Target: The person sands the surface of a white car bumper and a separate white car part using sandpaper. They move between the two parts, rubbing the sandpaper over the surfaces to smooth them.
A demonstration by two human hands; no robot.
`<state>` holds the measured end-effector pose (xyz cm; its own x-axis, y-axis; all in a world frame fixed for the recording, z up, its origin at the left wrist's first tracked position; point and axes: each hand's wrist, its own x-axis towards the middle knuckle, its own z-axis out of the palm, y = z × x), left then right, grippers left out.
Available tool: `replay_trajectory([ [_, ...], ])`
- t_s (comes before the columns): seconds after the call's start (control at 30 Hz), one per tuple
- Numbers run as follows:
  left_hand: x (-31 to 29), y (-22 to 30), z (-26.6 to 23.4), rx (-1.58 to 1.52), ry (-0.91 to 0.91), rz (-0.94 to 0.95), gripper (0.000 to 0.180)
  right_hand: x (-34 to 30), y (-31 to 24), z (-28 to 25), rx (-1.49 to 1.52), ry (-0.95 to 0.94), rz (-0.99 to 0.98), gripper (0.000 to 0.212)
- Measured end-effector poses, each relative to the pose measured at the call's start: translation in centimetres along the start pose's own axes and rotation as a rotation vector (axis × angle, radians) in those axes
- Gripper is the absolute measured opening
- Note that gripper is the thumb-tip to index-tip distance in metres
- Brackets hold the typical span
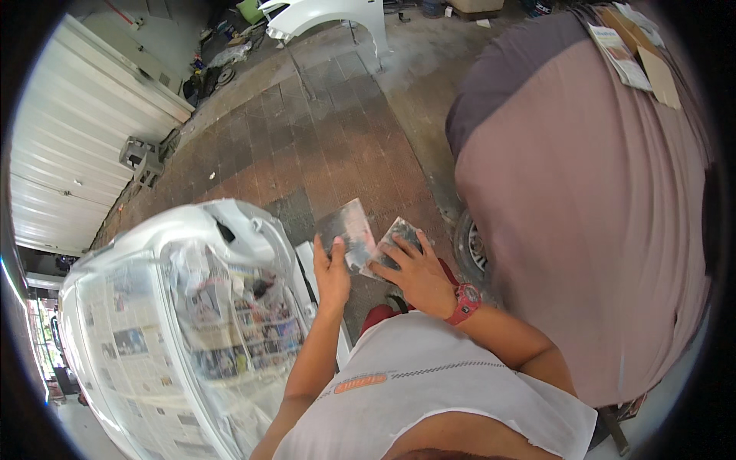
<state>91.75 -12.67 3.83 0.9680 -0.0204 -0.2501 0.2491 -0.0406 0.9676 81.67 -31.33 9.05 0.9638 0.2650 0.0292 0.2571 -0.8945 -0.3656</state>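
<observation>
My left hand [333,270] is closed on the edge of a thin, worn grey-and-whitish sheet [356,222], thumb on top. A second flat piece [400,228], dark grey with pale edges, lies under the fingers of my right hand [418,277], which presses on it and grips it. The two pieces meet between my hands in front of my body; I cannot tell whether they are one folded sheet. A red watch [464,304] is on my right wrist.
On the left stands a white car body [169,234], its windows masked with newspaper [134,337]. To the right, a car under a pinkish-brown cover [583,207] shows one wheel [469,241]. Ahead are brick paving [268,138], a white fender [337,19] and a grey stool [142,157].
</observation>
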Motion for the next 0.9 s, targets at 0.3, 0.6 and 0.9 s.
replay_trajectory([
  [0.3,22.2,5.8,10.8,-0.124,0.014,-0.077,0.062,17.7,17.7,-3.9,0.489,0.312,-0.363,0.063],
  [0.6,37.3,13.9,25.2,-0.374,-0.035,-0.235,0.055,31.6,41.7,-8.8,0.453,0.172,0.099,0.059],
  [0.9,59.4,14.0,33.4,-0.363,-0.158,-0.296,0.059,42.7,57.4,-8.0,1.036,0.371,0.678,0.044],
])
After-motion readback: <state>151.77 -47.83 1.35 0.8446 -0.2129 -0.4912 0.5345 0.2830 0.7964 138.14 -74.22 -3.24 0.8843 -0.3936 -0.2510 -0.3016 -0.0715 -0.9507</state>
